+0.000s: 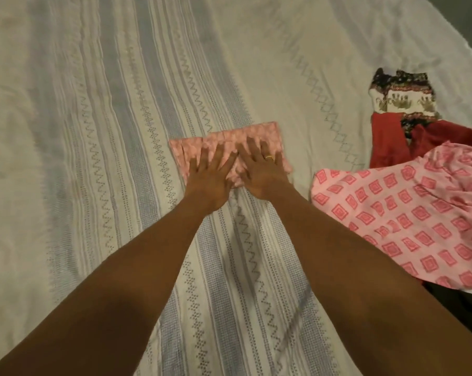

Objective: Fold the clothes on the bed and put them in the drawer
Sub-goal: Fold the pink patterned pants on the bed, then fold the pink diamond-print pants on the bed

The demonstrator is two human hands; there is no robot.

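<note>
Left hand [211, 176] and right hand [262, 175] press flat on the folded cloth [229, 135], fingers straight, gripping nothing. Its long axis runs left-right across the bed [93, 131], right end farther away.

Dial centred on the folded pink cloth [224, 139]. The bedspread [93, 131] is lying bare from 7 through 12 to 1 o'clock, giving open passage. Both forearms are occupying the 6 o'clock approach, with the left hand [206, 183] and right hand [262, 177] pressing flat on the cloth, side by side. A pink block-print garment [408, 213] is spreading across 3 to 5 o'clock, just beside the right forearm. A red garment [387, 142] is blocking 3 o'clock and an elephant-print cloth [400, 96] is blocking 2 o'clock. A narrow bare strip is separating these from the cloth.
</note>
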